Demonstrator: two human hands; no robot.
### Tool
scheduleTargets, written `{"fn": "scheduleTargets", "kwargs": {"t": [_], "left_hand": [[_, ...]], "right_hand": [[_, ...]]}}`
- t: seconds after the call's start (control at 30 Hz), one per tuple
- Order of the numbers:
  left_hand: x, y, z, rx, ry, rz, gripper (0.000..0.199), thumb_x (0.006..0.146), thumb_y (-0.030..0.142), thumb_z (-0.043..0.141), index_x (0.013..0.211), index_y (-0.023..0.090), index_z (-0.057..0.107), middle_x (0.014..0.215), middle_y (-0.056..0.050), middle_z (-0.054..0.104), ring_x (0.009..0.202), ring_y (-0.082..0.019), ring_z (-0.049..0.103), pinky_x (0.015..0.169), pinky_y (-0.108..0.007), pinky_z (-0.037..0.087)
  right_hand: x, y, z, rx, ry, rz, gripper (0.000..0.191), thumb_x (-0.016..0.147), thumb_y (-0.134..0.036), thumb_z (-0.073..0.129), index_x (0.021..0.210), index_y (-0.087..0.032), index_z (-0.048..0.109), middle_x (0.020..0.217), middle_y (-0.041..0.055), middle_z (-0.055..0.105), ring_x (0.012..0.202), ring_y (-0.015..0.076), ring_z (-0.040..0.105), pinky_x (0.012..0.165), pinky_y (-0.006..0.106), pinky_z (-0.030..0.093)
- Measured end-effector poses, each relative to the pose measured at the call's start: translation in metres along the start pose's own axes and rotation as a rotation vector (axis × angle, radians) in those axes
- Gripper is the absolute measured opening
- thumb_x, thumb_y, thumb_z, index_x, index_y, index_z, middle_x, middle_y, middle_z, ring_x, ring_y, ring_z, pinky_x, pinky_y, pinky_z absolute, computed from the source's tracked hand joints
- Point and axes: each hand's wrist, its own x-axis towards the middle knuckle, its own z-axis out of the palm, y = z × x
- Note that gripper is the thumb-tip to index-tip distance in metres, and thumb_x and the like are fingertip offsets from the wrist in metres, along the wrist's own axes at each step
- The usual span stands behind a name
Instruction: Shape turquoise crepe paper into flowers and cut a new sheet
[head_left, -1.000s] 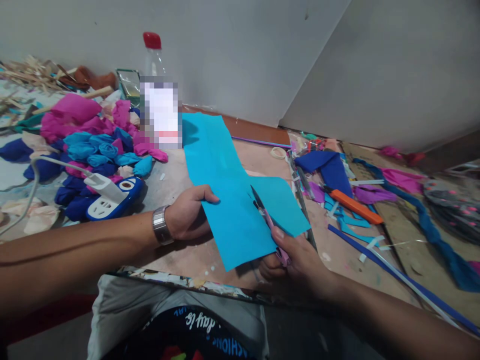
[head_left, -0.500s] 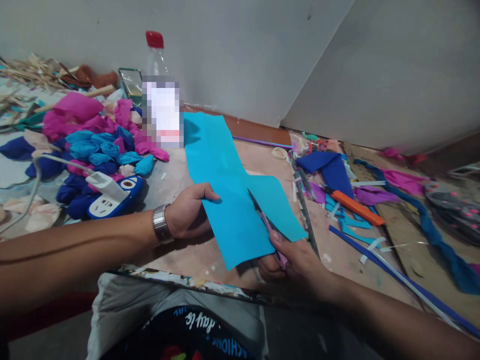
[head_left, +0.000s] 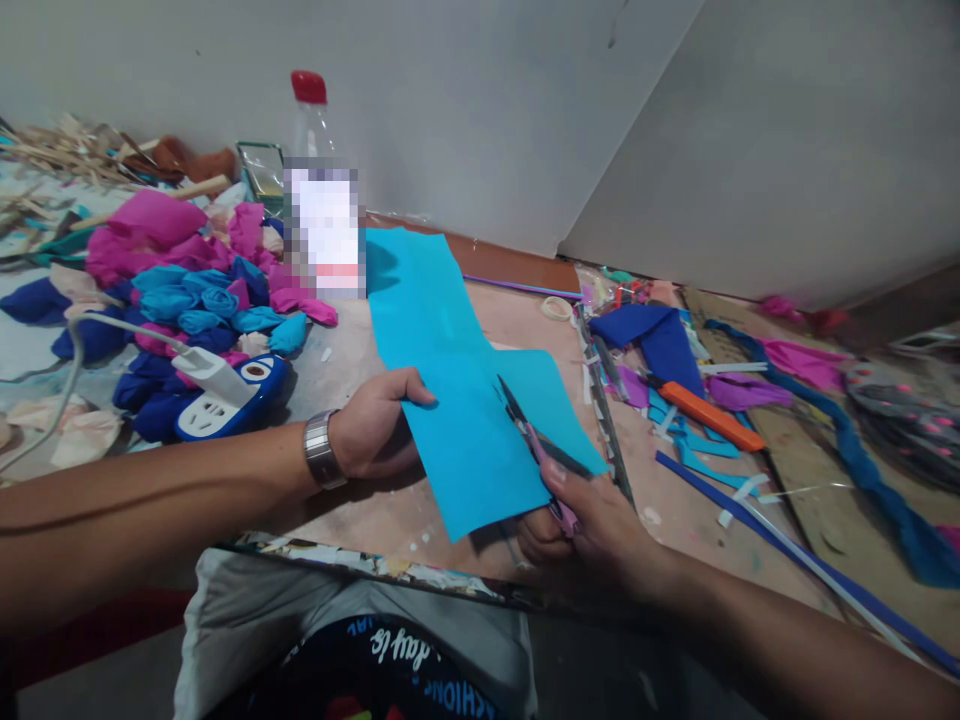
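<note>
A bright blue sheet of paper (head_left: pixel 442 400) spans the middle of the view, with a cut running up between its main part and a flap on the right. My left hand (head_left: pixel 382 425) pinches its left edge, thumb on top and fingers underneath. In my right hand (head_left: pixel 577 510) is a pair of pink-handled scissors (head_left: pixel 532 440), whose dark blades lie at the cut, slightly apart. The fingers of my right hand are wrapped round the handles, partly below the paper.
Pink and blue crumpled paper flowers (head_left: pixel 187 290) and a blue-white power strip (head_left: pixel 232 400) lie left. A red-capped bottle (head_left: pixel 309 110) stands behind a blurred screen (head_left: pixel 326 230). An orange cutter (head_left: pixel 709 415), a tape ring (head_left: pixel 556 308) and paper strips lie right.
The scissor blades have opened a little, with the lower blade now showing more to the right. Both hands keep nearly the same places on the paper and handles.
</note>
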Motion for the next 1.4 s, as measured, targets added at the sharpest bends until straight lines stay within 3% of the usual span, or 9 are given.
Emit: {"fn": "scheduleTargets", "kwargs": {"t": [0.3, 0.5, 0.67, 0.97, 1.2, 1.4], "left_hand": [[-0.001, 0.003, 0.006, 0.008, 0.062, 0.084, 0.071, 0.069, 0.014, 0.051, 0.139, 0.002, 0.052, 0.111, -0.02, 0.075, 0.105, -0.038, 0.071, 0.105, -0.059, 0.044], [-0.001, 0.003, 0.006, -0.005, 0.083, 0.078, 0.067, 0.069, 0.014, 0.051, 0.135, 0.003, 0.055, 0.112, -0.021, 0.075, 0.111, -0.038, 0.069, 0.107, -0.059, 0.043], [-0.002, 0.003, -0.001, 0.002, 0.021, 0.025, 0.064, 0.071, 0.016, 0.052, 0.133, 0.003, 0.057, 0.111, -0.021, 0.076, 0.113, -0.038, 0.068, 0.106, -0.058, 0.044], [-0.003, -0.002, -0.002, 0.029, -0.064, -0.026, 0.064, 0.074, 0.02, 0.052, 0.135, 0.0, 0.055, 0.108, -0.022, 0.076, 0.115, -0.038, 0.068, 0.109, -0.056, 0.041], [-0.005, 0.005, 0.008, 0.018, 0.04, 0.044, 0.062, 0.072, 0.02, 0.052, 0.131, 0.002, 0.057, 0.109, -0.02, 0.076, 0.115, -0.039, 0.067, 0.108, -0.059, 0.042], [-0.005, 0.005, 0.007, -0.011, -0.032, 0.052, 0.063, 0.071, 0.022, 0.051, 0.13, 0.002, 0.059, 0.107, -0.02, 0.076, 0.111, -0.04, 0.068, 0.108, -0.059, 0.042]], "right_hand": [[-0.002, 0.007, -0.009, -0.066, -0.032, -0.075, 0.065, 0.089, -0.072, 0.052, 0.049, -0.023, 0.038, 0.042, -0.0058, 0.028, 0.039, 0.0092, 0.022, 0.046, 0.03, 0.014], [-0.003, 0.002, -0.006, -0.084, -0.049, -0.039, 0.067, 0.087, -0.073, 0.054, 0.045, -0.023, 0.038, 0.042, -0.0048, 0.03, 0.04, 0.009, 0.023, 0.046, 0.031, 0.015], [-0.003, -0.004, 0.002, -0.021, -0.037, -0.033, 0.067, 0.08, -0.077, 0.059, 0.048, -0.024, 0.034, 0.041, -0.0062, 0.025, 0.039, 0.0088, 0.019, 0.045, 0.03, 0.014], [-0.001, 0.002, 0.001, 0.17, 0.134, 0.022, 0.064, 0.07, -0.069, 0.077, 0.066, -0.026, 0.029, 0.045, -0.0124, 0.021, 0.041, 0.0063, 0.014, 0.044, 0.024, 0.011], [-0.002, 0.003, -0.003, -0.012, -0.054, -0.057, 0.065, 0.087, -0.069, 0.055, 0.045, -0.023, 0.039, 0.041, -0.0046, 0.028, 0.04, 0.0086, 0.02, 0.045, 0.03, 0.013], [-0.001, 0.002, -0.004, -0.045, -0.06, -0.039, 0.065, 0.085, -0.072, 0.056, 0.045, -0.023, 0.04, 0.04, -0.0048, 0.026, 0.039, 0.0093, 0.02, 0.045, 0.029, 0.011]]}}
